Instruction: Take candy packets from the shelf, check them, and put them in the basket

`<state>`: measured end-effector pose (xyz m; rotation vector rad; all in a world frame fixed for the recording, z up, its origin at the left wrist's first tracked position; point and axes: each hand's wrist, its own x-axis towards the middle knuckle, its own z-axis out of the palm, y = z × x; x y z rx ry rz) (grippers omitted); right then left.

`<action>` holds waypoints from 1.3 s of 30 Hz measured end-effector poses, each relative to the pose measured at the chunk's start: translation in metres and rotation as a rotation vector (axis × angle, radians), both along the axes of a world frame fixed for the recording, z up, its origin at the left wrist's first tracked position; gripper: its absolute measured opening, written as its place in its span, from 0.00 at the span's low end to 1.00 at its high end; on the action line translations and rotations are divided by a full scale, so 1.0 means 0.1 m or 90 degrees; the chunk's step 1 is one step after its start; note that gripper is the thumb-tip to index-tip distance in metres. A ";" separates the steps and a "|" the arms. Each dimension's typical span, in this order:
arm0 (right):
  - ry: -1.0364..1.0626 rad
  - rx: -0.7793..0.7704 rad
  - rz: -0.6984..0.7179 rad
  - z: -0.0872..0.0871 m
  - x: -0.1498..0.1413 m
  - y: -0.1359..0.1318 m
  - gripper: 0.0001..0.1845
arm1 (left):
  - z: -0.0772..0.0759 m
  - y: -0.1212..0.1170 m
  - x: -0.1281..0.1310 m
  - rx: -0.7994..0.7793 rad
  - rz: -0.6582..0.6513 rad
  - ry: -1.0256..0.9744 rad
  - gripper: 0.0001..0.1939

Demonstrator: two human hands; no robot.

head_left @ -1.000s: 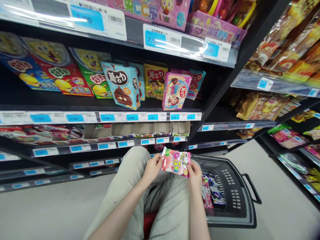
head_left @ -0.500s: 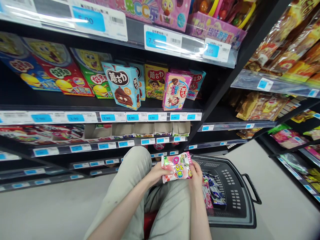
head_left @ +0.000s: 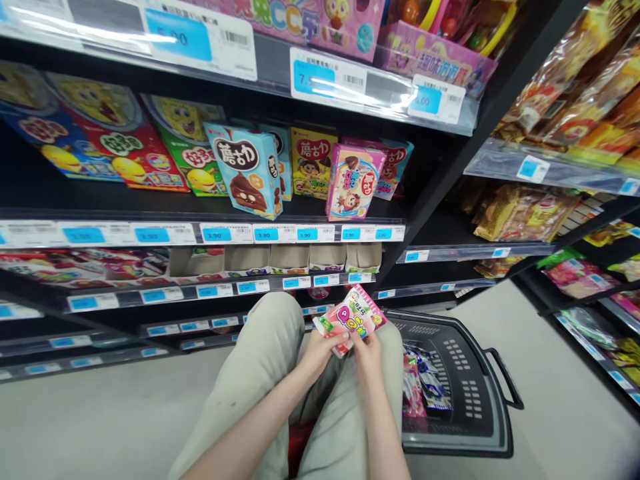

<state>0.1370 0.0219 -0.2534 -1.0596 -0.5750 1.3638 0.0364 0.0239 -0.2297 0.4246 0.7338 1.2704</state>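
Packet (head_left: 354,312), tilted above lap (head_left: 340,417): pinching lower edge with left hand (head_left: 319,352) and right hand (head_left: 369,355), close together. Probably worth gripping lightly, spacing hands toward corners, leaving printed front uncovered.

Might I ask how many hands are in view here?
2: the left hand and the right hand, close together, both holding the candy bag near its lower edge. No other hand shows.
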 end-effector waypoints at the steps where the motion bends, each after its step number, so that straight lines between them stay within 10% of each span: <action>1: -0.002 0.001 -0.004 0.01 0.01 0.00 0.20 | 0.01 0.01 -0.02 0.001 -0.016 -0.012 0.26; 14: -0.054 -0.004 0.009 0.12 0.19 -0.07 0.15 | 0.12 0.10 -0.53 -0.018 -0.436 0.052 0.19; 24: -0.120 0.019 0.108 0.06 0.16 -0.04 0.16 | 0.05 0.16 -0.43 0.037 -0.253 0.267 0.09; 39: -0.193 0.040 0.107 -0.04 0.21 -0.02 0.16 | -0.05 0.18 -0.41 0.038 -0.251 0.245 0.11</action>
